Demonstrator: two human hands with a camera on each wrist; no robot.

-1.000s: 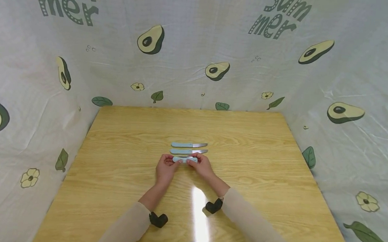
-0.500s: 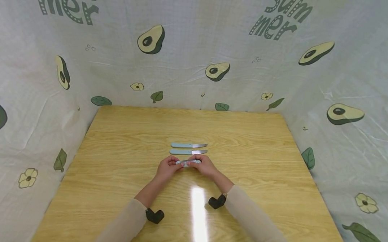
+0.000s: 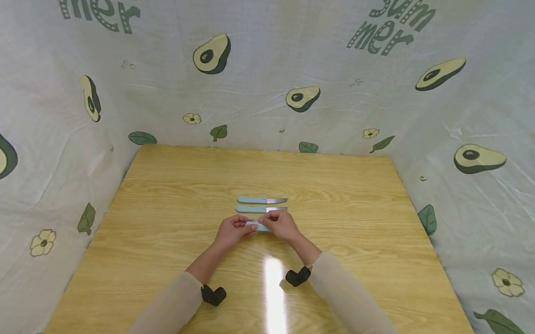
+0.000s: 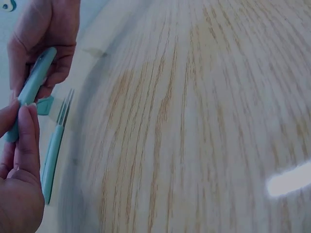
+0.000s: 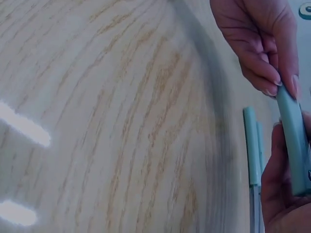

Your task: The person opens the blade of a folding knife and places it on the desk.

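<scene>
My left hand (image 3: 231, 232) pinches one end of a folding knife (image 3: 263, 227) with a light blue handle, between thumb and fingers. At its other end my right hand (image 3: 285, 225) grips the same knife, with thumb and fingertips at its upper edge. In the left wrist view the pale handle (image 4: 32, 85) runs slantwise from one hand to the other. The blade is mostly hidden by the fingers. Just beyond the hands lie two matching knives, a far one (image 3: 250, 200) and a near one (image 3: 249, 209), both unfolded, parallel, blades pointing right.
The wooden table (image 3: 167, 202) spreads around the hands, with a bright light reflection (image 3: 274, 297) toward its front. A pale cloth (image 3: 252, 101) printed with avocados and leaves rises behind it and at both sides.
The held knife has come slightly toward the body and right. The right hand's fingers have shifted along its upper edge. The two knives on the table stay put.
</scene>
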